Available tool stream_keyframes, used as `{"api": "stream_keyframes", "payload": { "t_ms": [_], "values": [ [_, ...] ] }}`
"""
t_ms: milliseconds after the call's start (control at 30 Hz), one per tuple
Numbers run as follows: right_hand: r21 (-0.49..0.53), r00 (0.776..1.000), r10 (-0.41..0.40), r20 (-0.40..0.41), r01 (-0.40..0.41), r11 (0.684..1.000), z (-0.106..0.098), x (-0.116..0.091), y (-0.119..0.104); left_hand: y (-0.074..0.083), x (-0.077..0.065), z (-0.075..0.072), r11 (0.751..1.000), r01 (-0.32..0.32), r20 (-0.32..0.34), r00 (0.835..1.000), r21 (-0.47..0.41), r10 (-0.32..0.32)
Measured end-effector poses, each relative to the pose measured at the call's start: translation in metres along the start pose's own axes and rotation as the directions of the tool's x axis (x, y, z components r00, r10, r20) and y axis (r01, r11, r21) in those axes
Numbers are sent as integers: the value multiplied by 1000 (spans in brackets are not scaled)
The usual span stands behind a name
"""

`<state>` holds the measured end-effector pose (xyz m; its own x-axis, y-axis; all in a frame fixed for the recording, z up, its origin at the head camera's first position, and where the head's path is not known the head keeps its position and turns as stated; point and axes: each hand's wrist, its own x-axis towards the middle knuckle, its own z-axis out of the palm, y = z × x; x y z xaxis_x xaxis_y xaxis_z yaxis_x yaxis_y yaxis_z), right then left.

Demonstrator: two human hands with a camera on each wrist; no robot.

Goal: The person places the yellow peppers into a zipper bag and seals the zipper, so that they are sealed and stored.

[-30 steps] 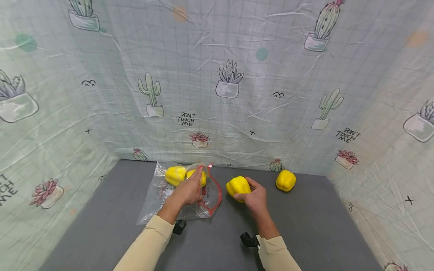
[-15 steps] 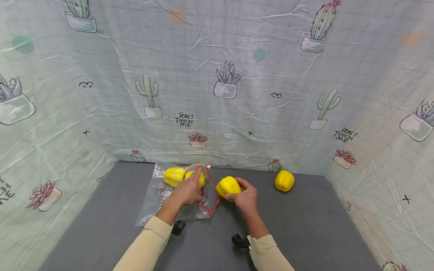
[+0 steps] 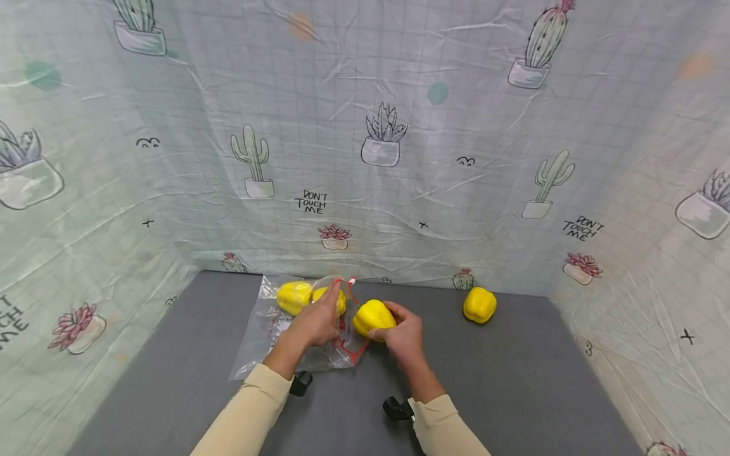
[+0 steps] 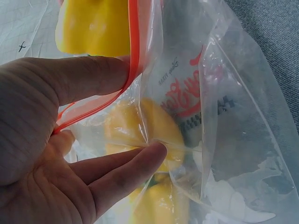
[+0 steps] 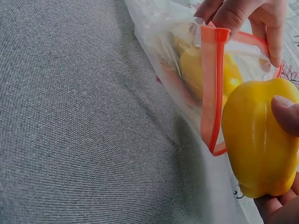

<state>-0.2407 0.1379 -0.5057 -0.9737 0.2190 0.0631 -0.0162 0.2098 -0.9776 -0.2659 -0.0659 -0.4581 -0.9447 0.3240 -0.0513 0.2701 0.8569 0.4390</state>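
In the head view my right hand (image 3: 403, 335) grips a yellow bell pepper (image 3: 373, 319) at the mouth of a clear plastic zip bag (image 3: 256, 345) with a red zip edge. Its thumb (image 5: 284, 112) lies on the pepper's side, with fingers under its lower end. My left hand (image 3: 313, 324) holds the bag's upper rim, the mouth standing apart. In the left wrist view its thumb (image 4: 88, 79) lies at the red edge and two fingers stretch over the film. Inside the bag are a yellow pepper (image 3: 294, 297) and another yellow pepper (image 3: 342, 303), partly behind my hand.
Another yellow bell pepper (image 3: 480, 305) stands on the grey tabletop (image 3: 513, 380) to the right. A cactus-printed sheet (image 3: 422, 190) hangs behind the table and along both sides. A black wrist camera mount (image 3: 397, 409) sits at my right wrist.
My right hand has carried the yellow pepper leftward, from beside the bag to its red-edged mouth. The left hand stays at the bag's rim, and the peppers in the bag have not moved.
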Motion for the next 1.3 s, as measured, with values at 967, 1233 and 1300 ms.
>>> {"api": "stream_keyframes", "payload": {
  "t_ms": [967, 1233, 1300],
  "values": [
    [20, 973, -88, 211, 86, 996, 7, 4, 1, 1, -1, -2, 999, -41, -10, 999, 1, 41],
    [-18, 958, -88, 272, 96, 995, 9, 7, 3, 2, -2, -4, 999, -42, -7, 999, -8, 42],
    [-28, 956, -83, 280, 95, 995, 10, 7, 3, 3, -2, -4, 999, -40, -2, 999, -11, 40]
  ]
}}
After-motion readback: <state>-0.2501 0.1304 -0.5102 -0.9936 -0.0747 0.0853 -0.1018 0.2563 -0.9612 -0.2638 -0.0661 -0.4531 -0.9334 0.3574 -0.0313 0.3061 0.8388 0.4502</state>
